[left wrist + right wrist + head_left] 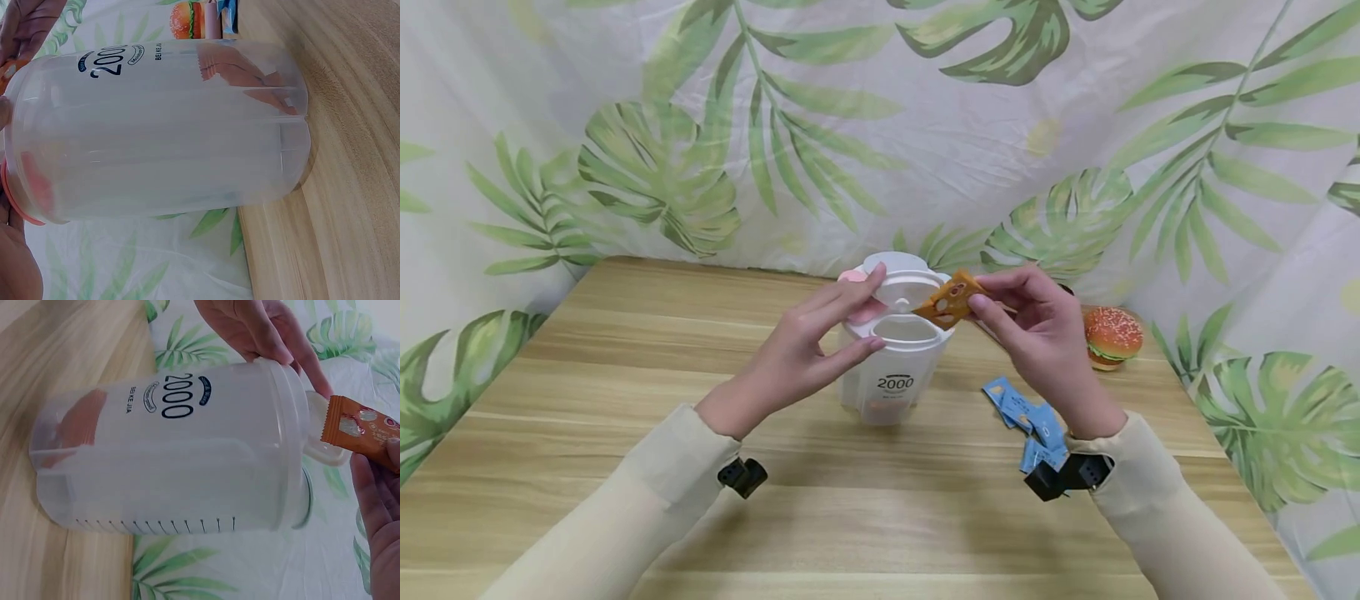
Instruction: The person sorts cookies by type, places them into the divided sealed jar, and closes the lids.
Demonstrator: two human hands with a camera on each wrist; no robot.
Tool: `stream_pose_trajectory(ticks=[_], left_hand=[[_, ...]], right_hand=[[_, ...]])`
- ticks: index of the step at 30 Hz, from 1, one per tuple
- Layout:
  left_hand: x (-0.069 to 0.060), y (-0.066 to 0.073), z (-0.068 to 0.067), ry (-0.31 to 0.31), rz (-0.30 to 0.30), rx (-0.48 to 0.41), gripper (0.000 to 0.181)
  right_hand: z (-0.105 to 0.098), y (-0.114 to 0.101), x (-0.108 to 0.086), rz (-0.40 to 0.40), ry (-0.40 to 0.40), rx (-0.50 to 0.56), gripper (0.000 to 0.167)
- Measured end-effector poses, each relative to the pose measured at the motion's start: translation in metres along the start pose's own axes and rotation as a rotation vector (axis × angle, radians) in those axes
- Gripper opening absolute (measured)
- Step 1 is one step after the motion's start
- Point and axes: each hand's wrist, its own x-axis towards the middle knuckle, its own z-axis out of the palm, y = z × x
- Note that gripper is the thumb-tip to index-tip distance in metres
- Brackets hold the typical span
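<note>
A translucent container marked 2000 (895,385) stands upright on the table, one round flap (904,290) raised over its opening. The left hand (790,354) touches the flap with a nearly straight finger, its thumb on the rim. Between thumb and fingers, the right hand (1041,342) pinches an orange packet (951,302), whose pointed corner is just above the opening. The right wrist view shows that packet (359,428) beside the flap, outside the container. At the bottom inside lie orange-brown wrapping pieces (231,69); how many cannot be told.
Several blue packets (1026,421) lie on the wooden table (865,517) to the right of the container, near the right wrist. A toy hamburger (1112,336) sits farther back on the right, partly behind the right hand. A leaf-patterned cloth (820,125) hangs behind the table.
</note>
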Motion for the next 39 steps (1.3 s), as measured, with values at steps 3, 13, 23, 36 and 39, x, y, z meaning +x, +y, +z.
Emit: stream_pose_trajectory(ticks=[3, 13, 23, 36, 39], left_hand=[[0.001, 0.001, -0.001, -0.004, -0.003, 0.004, 0.077], [0.001, 0.003, -0.002, -0.032, -0.021, -0.002, 0.078], [0.001, 0.002, -0.001, -0.010, -0.001, 0.013, 0.076], [0.001, 0.000, -0.001, -0.017, -0.007, 0.006, 0.077], [0.001, 0.001, -0.001, -0.019, -0.011, -0.002, 0.076]], right_hand=[[0.008, 0.002, 0.002, -0.004, -0.026, -0.035, 0.018], [0.022, 0.008, -0.002, 0.009, -0.141, -0.177, 0.013], [0.022, 0.009, -0.003, -0.031, -0.227, -0.272, 0.006], [0.018, 0.011, 0.000, -0.149, -0.312, -0.469, 0.007], [0.017, 0.013, 0.000, -0.181, -0.330, -0.473, 0.014]])
